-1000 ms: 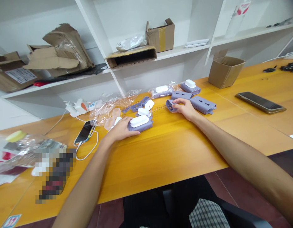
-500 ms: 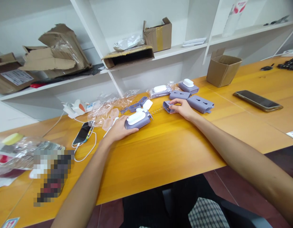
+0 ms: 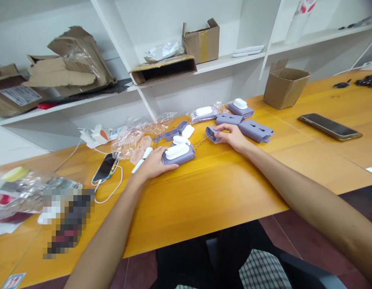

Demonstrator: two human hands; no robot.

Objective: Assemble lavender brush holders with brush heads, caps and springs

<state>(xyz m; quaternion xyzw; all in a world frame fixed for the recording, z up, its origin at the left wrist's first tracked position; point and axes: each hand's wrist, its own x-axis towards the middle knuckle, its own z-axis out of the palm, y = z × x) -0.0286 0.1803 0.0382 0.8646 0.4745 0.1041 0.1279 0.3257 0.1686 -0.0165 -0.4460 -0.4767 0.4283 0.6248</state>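
Wrapped round a purple plastic case with a white oval top (image 3: 177,151), my left hand (image 3: 154,162) rests on the table. My right hand (image 3: 232,137) grips a small open purple sleeve (image 3: 210,133) at its near edge. A thin coil spring (image 3: 200,141) lies between the case and the sleeve; whether it is attached to either I cannot tell. Behind the left hand are white plastic caps (image 3: 187,131) and small purple frames (image 3: 171,135). Beyond the right hand lie two purple perforated housings, one with keyhole slots (image 3: 256,131).
Two capped purple cases, one under clear wrap (image 3: 203,114), stand at the back. Crumpled clear plastic (image 3: 128,138) and a charging phone (image 3: 106,167) lie left. A dark phone (image 3: 329,126) and a cardboard box (image 3: 285,86) are right. Shelves with boxes rise behind the table.
My left hand and the purple case have shifted slightly to the right, and the case has turned a little. My right hand stays at the purple sleeve.
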